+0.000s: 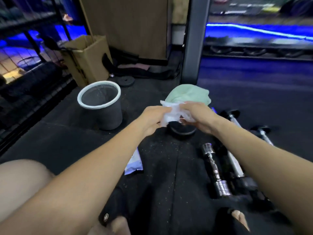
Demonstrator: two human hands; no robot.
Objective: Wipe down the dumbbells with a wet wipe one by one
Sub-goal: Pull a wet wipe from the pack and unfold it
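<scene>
While both hands meet in middle, white wet wipe (pixel 171 112) hangs crumpled between them, above black floor (pixel 67 141). Left hand (pixel 152 119) fingers closed, pinching wipe's left side. Right hand (pixel 196 114) fingers closed, pinching wipe's right side. Shiny dumbbell (pixel 214 168) lies on floor under right arm, more dumbbells (pixel 235 122) just beside it. Green towel (pixel 188 94) behind hands. Grey bucket with white rim (pixel 101 106) stands to left. Wipe packet (pixel 133 163) lies flat near left arm. Cardboard box (pixel 86 60) behind bucket.
</scene>
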